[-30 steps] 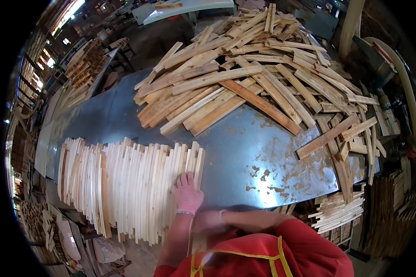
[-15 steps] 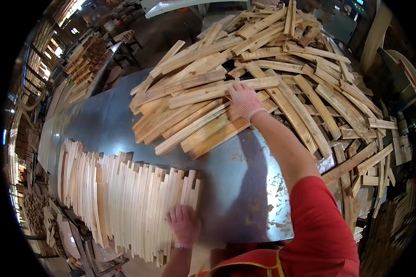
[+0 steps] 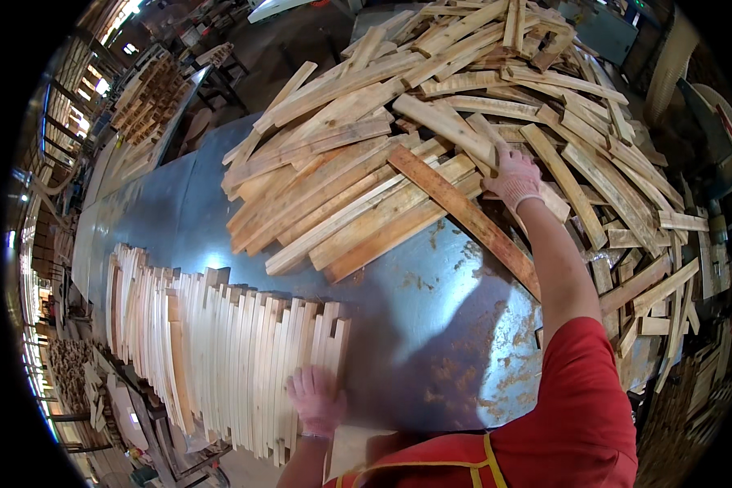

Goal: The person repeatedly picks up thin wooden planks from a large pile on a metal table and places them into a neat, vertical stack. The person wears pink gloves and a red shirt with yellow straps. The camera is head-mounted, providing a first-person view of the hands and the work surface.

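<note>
My right hand [image 3: 514, 175], in a pale pink knit glove, is closed around the right end of a wooden board [image 3: 446, 128] in the big loose pile. Just below it a darker reddish-brown board [image 3: 464, 215] lies slanted across the pile's near edge and the metal tabletop. My left hand [image 3: 315, 398], gloved the same way, rests with fingers stretched out on the near right end of a row of pale wooden slats [image 3: 228, 358]. These slats stand closely side by side.
The pile of loose boards [image 3: 333, 134] covers the far and right part of the metal table [image 3: 398, 325], which has sawdust patches. At the far left, stacked wood pieces [image 3: 150, 93] sit on another table. A pale hose [image 3: 671, 69] hangs at the upper right.
My right hand has moved right. The board under it has swung from nearly level to slanting down rightward, and the reddish-brown board now lies exposed. My left hand has barely moved.
</note>
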Tool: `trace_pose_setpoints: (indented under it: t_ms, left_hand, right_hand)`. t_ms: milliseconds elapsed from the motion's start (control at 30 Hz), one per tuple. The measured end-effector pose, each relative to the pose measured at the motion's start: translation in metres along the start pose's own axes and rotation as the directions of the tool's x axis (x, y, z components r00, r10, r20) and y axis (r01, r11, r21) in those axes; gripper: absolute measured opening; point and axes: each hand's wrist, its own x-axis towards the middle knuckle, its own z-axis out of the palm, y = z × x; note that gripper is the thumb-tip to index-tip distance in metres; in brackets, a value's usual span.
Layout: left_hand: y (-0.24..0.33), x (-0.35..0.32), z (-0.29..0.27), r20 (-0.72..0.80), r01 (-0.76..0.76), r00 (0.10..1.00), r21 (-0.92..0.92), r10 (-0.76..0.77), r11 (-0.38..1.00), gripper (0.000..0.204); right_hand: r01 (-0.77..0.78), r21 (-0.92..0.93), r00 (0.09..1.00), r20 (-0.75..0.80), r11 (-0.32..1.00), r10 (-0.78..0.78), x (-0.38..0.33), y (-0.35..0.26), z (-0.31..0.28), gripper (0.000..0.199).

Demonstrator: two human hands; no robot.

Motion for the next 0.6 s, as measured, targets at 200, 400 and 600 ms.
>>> trace_pose_setpoints:
  t_ms: [200, 400, 600]
  left_hand:
    - [-0.014, -0.013, 0.011, 0.055, 0.021, 0.998, 0.017, -0.022, 1.000, 0.093]
    - [-0.003, -0.008, 0.006, 0.058, 0.019, 0.998, 0.027, -0.020, 0.999, 0.091]
    - [-0.007, -0.012, 0.007, 0.104, 0.004, 0.995, -0.013, -0.003, 1.000, 0.094]
  right_hand:
    - [-0.050, 0.167, 0.960, 0.279, 0.985, 0.001, -0.067, -0.015, -0.035, 0.078]
    - [-0.082, 0.298, 0.966, 0.257, 0.951, 0.003, -0.150, -0.015, -0.009, 0.096]
    - [-0.386, 0.815, 0.902, 0.432, 0.431, -0.009, -0.280, -0.071, 0.008, 0.132]
